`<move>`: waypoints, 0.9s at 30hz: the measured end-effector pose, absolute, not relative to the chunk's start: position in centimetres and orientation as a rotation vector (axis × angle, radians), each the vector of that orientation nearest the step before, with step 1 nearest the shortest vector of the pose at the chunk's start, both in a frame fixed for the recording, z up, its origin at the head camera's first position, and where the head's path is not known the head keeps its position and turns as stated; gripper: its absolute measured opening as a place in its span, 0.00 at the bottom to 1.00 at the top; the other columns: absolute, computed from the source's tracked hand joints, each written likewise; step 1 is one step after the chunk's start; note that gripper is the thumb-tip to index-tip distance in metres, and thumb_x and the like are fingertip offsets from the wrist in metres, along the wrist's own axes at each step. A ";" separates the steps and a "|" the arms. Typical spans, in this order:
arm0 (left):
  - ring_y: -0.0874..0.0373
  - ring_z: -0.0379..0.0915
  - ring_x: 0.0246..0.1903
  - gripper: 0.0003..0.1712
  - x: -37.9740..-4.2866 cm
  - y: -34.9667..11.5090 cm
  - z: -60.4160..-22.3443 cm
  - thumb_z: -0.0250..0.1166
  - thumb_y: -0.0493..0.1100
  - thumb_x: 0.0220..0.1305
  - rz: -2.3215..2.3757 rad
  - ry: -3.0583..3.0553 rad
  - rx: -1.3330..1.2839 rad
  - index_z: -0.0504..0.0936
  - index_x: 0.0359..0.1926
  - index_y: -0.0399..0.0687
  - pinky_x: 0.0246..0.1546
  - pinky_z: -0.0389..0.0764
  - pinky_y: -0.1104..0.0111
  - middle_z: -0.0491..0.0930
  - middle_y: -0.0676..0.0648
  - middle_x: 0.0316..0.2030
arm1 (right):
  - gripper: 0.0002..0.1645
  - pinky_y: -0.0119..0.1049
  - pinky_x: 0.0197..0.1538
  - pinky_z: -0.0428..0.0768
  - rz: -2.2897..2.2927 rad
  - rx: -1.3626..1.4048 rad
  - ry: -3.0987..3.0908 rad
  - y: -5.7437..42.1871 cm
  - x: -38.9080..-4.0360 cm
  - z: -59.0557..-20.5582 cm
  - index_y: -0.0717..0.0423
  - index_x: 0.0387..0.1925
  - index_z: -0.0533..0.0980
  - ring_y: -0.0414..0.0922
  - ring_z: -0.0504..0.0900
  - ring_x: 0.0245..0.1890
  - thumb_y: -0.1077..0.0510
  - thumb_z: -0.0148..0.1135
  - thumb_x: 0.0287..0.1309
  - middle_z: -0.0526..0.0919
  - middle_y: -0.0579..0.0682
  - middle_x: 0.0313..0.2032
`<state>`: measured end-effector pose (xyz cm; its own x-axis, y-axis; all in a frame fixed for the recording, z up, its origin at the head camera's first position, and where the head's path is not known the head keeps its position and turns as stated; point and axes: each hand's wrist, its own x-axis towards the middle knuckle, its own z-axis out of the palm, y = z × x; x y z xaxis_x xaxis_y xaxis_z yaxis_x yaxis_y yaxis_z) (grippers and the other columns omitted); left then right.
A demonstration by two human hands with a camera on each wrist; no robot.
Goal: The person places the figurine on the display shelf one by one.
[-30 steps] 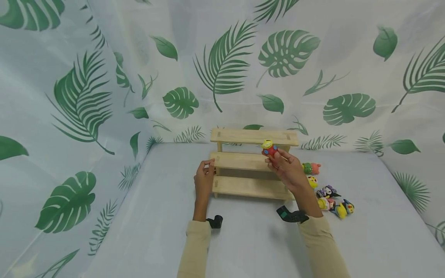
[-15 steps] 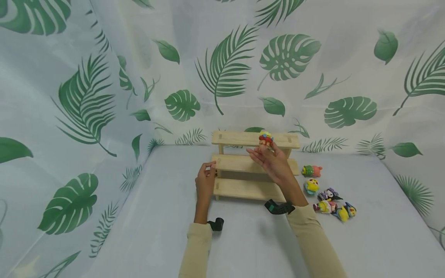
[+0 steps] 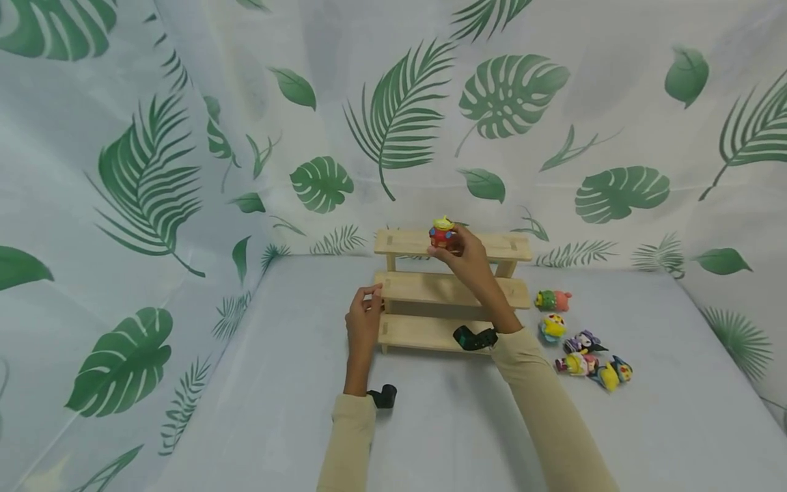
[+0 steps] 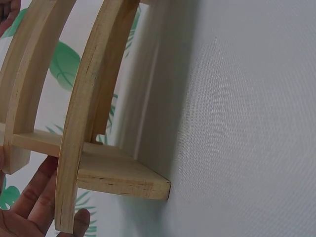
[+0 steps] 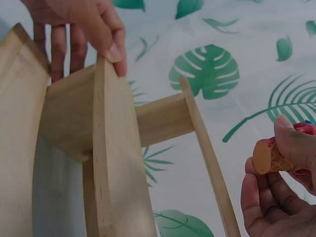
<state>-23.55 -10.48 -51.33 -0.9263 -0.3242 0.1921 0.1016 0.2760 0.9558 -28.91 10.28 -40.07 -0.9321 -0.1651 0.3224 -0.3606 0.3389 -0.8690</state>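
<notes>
Right hand (image 3: pixel 470 261) pinches toy (image 3: pixel 440 236), shifted left; left hand (image 3: pixel 363 316) still grips shelf (image 3: pixel 424 290).

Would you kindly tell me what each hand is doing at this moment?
Left hand: gripping the left end of the wooden shelf's middle board.
Right hand: holding the red-and-yellow toy figure between thumb and fingers.

Left arm (image 3: pixel 349 437): extended forward; left hand (image 3: pixel 363 321) gripped, fingers (image 4: pixel 37 196) bent. Right arm (image 3: pixel 550 410): slanted inward, stretched farther; right hand (image 3: pixel 468 258) pinched, thumb (image 5: pixel 296 149) opposed.
</notes>
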 end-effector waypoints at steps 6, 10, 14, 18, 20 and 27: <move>0.55 0.86 0.40 0.14 -23.6 -10.6 -51.5 0.56 0.52 0.73 -1.698 -2.195 0.193 0.82 0.50 0.55 0.36 0.85 0.65 0.86 0.50 0.47 | 0.30 0.47 0.51 0.83 1.491 0.502 -2.380 8.5 -30.3 -40.5 0.64 0.57 0.72 0.57 0.82 0.47 0.61 0.72 0.54 0.82 0.64 0.47; 0.55 0.86 0.39 0.13 -23.5 -10.7 -51.5 0.56 0.52 0.73 -1.687 -2.204 0.200 0.82 0.51 0.56 0.31 0.83 0.67 0.87 0.48 0.44 | 0.30 0.48 0.47 0.84 1.401 0.523 -2.378 7.6 -31.1 -41.1 0.65 0.57 0.72 0.57 0.84 0.45 0.63 0.72 0.53 0.83 0.65 0.47; 0.55 0.86 0.39 0.13 -23.5 -10.7 -51.5 0.56 0.52 0.73 -1.684 -2.203 0.198 0.82 0.51 0.56 0.29 0.82 0.69 0.87 0.49 0.46 | 0.30 0.44 0.42 0.83 1.332 0.518 -2.387 6.8 -31.8 -41.6 0.66 0.57 0.72 0.56 0.85 0.40 0.65 0.72 0.52 0.85 0.66 0.44; 0.56 0.86 0.40 0.13 -23.6 -10.7 -51.4 0.56 0.52 0.73 -1.680 -2.199 0.189 0.82 0.50 0.56 0.30 0.82 0.70 0.86 0.52 0.49 | 0.31 0.42 0.39 0.80 1.285 0.481 -2.411 6.4 -32.3 -41.7 0.65 0.57 0.72 0.55 0.82 0.35 0.65 0.72 0.52 0.85 0.65 0.40; 0.55 0.86 0.40 0.13 -23.7 -10.7 -51.5 0.56 0.52 0.73 -1.683 -2.200 0.189 0.81 0.51 0.56 0.29 0.81 0.70 0.86 0.51 0.48 | 0.31 0.43 0.41 0.82 1.277 0.460 -2.423 6.2 -32.5 -41.8 0.65 0.57 0.72 0.55 0.82 0.36 0.64 0.72 0.52 0.85 0.64 0.40; 0.55 0.86 0.39 0.13 -23.7 -10.8 -51.7 0.56 0.53 0.73 -1.694 -2.213 0.205 0.81 0.51 0.58 0.30 0.81 0.69 0.87 0.47 0.43 | 0.31 0.46 0.47 0.84 1.261 0.441 -2.431 5.7 -33.3 -42.0 0.64 0.58 0.72 0.57 0.85 0.43 0.63 0.71 0.53 0.84 0.64 0.45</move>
